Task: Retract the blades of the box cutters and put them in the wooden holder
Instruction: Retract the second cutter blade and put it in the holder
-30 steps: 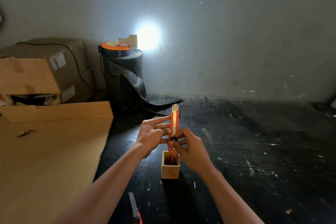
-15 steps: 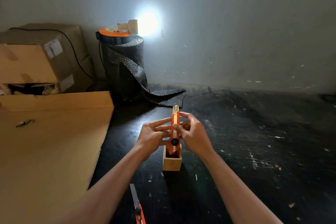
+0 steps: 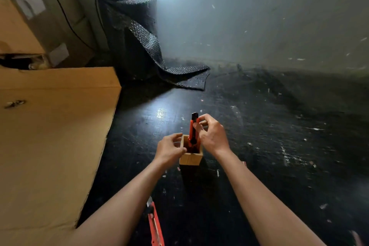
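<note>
A second box cutter (image 3: 154, 223) lies on the tabletop (image 3: 259, 146). Beyond it, the left hand (image 3: 169, 151) holds the wooden holder (image 3: 190, 159) by its left wall, and the right hand (image 3: 211, 134) pinches the upright box cutter (image 3: 193, 130) standing inside. Expect a light, stiff, smooth body: grip mid-handle, away from the blade end.

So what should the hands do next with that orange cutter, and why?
Probably the right hand lets go: the orange cutter already stands in the wooden holder, which the left hand holds. A second cutter lies on the floor.
</note>
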Motion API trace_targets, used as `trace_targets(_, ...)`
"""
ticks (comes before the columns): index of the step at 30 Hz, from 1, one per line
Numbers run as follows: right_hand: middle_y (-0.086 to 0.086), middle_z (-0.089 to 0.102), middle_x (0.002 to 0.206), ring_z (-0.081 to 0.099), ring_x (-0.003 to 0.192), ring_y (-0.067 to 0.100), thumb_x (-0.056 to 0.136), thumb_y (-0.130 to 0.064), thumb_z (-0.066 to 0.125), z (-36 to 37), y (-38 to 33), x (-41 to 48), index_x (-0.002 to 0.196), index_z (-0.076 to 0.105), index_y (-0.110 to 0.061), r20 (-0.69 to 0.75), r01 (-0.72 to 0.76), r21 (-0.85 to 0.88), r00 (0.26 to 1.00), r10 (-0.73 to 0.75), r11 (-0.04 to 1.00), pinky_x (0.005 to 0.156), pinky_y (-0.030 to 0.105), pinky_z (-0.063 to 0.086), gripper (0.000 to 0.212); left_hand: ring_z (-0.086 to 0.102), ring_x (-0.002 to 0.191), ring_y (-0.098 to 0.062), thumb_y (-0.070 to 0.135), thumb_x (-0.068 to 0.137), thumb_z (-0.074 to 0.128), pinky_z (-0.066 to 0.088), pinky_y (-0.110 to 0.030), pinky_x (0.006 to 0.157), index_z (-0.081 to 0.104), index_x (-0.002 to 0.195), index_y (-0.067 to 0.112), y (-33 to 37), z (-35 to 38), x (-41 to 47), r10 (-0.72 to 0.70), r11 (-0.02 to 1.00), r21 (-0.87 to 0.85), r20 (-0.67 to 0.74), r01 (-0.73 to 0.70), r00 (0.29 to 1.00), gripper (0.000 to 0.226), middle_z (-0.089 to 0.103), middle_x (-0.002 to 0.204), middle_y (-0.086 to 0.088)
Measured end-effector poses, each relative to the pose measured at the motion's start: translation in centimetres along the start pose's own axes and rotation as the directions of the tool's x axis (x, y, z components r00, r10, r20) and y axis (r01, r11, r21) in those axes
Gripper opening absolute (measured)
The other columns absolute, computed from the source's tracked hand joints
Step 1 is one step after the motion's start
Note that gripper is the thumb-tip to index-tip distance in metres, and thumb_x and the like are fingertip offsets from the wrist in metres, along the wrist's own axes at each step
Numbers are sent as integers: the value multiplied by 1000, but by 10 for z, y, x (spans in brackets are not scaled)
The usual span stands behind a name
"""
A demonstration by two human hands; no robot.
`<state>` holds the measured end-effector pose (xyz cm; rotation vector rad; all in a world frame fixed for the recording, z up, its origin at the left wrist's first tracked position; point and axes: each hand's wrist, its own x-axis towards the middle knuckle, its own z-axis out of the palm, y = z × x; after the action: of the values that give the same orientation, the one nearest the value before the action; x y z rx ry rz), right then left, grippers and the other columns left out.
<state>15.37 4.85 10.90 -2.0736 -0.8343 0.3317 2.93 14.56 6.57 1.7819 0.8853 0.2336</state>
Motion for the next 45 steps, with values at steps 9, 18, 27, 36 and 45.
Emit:
trace_targets(9,3,77,92,71,84,21,96,-23,62,35,28,8,96,70,-22,98,-118,-111,987,129,987,69,33,56,8,67,108,-12,11,76,87,57,-30,93,60,141,18,-24,13,15,-44,997,58,13,43,999,70,69,134,-3)
trace_targets(18,6,76,100,69,87,21,100,-24,58,46,35,14,106,69,-17,107,-156,-160,979,174,975,68,31,50,15,68,113,-12,14,74,88,55,-27,92,65,137,23,-36,18,20,-25,1000,9,2,25,1000,68,72,129,2)
trace_targets(27,11,74,113,70,103,28,97,-24,61,28,17,2,123,64,-14,66,-51,-213,996,67,976,84,42,60,27,67,118,-21,9,84,80,57,-19,81,62,139,13,-38,15,10,3,998,61,-46,-1,999,57,70,131,-7)
trace_targets(36,6,74,110,71,98,25,96,-25,62,30,-3,-44,116,66,-17,128,10,-277,991,27,961,82,45,61,22,68,112,-15,21,90,76,50,-21,91,64,136,13,-62,-17,-51,60,980,198,-136,-32,989,48,71,129,-5)
trace_targets(45,5,74,114,69,103,23,95,-27,64,86,7,-128,120,68,-19,357,13,-351,926,121,936,88,43,58,27,74,90,-14,19,87,72,62,-30,84,72,118,14,-116,-32,-127,-74,964,241,-175,116,982,31,76,106,-1)
